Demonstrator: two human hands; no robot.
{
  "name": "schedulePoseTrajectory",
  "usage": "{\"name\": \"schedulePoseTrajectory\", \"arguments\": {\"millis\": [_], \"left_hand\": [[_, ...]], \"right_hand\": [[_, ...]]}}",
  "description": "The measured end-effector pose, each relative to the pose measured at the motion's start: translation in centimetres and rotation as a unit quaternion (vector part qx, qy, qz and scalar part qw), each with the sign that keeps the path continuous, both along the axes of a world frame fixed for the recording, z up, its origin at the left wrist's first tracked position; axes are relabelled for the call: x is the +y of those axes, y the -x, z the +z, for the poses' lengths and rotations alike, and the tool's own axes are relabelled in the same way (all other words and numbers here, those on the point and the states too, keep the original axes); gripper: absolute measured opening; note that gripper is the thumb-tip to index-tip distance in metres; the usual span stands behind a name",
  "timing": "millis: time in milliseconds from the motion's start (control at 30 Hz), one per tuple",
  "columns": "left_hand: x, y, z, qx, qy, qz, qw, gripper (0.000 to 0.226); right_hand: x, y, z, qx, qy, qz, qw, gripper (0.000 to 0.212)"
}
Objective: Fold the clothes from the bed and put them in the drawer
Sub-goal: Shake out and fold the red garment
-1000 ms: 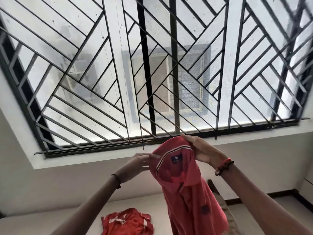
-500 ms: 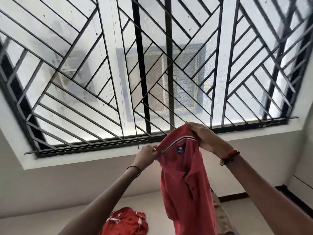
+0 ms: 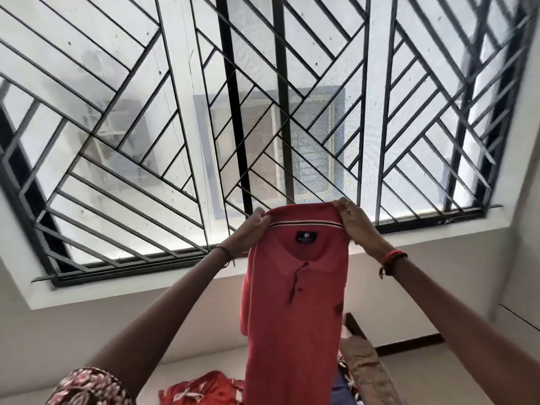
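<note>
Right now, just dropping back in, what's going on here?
A person holds a red polo shirt up in front of the barred window, left hand and right hand each gripping one end of its collar. It hangs straight down. Another red garment and a brown garment lie below. No drawer is in view.

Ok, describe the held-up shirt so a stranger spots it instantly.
Start at the big black-grilled window. In front of its lower edge, the left hand and right hand hold up a coral-red polo shirt by its collar. Unlike the red garment with white markings lying below, it has a striped collar and dark neck label.
</note>
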State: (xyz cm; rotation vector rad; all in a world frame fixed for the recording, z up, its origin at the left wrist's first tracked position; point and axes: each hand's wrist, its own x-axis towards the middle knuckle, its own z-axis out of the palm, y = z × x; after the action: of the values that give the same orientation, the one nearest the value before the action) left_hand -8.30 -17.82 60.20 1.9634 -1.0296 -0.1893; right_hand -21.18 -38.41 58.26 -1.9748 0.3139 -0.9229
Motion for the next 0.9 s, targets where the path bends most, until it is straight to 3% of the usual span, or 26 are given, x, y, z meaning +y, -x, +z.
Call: {"name": "schedulePoseTrajectory", "arguments": {"millis": [133,267,333,500,600,667,733,800,900], "left_hand": [[1.6,0.8,0.0,0.186,0.024,-0.134,0.973,0.046],[2.9,-0.3,0.3,0.226,-0.009,-0.269,0.936,0.057],[3.2,-1.2,0.4,0.178,-0.049,-0.28,0.942,0.046],[3.6,-2.6,1.4,0.059,-0.021,-0.196,0.979,0.028],[3.4,-3.1,2.1,0.03,0.013,-0.169,0.985,0.028],[3.2,-3.3,2.5,0.037,0.041,-0.16,0.986,0.028],[3.0,-3.2,3.0,0.024,0.055,-0.143,0.988,0.021],[2.6,-3.2,3.6,-0.022,0.053,-0.106,0.993,0.01],[2.0,-3.1,4.0,-0.133,0.022,-0.065,0.989,0.026]], "right_hand": [[0.3,-0.6,0.8,-0.014,-0.099,0.029,0.995,0.029],[1.0,0.1,2.2,0.012,-0.218,0.117,0.969,0.017],[0.9,0.9,2.7,0.054,-0.237,0.192,0.951,0.014],[-1.7,2.0,2.4,0.109,-0.229,0.384,0.888,0.078],[-3.1,2.7,1.8,0.108,-0.22,0.469,0.849,0.088],[-3.4,3.3,1.6,0.115,-0.205,0.487,0.841,0.092],[-3.4,3.9,1.7,0.132,-0.193,0.463,0.855,0.087],[-3.3,4.5,1.7,0.155,-0.166,0.412,0.882,0.068],[-2.3,5.2,2.1,0.194,-0.084,0.35,0.913,0.027]]}}
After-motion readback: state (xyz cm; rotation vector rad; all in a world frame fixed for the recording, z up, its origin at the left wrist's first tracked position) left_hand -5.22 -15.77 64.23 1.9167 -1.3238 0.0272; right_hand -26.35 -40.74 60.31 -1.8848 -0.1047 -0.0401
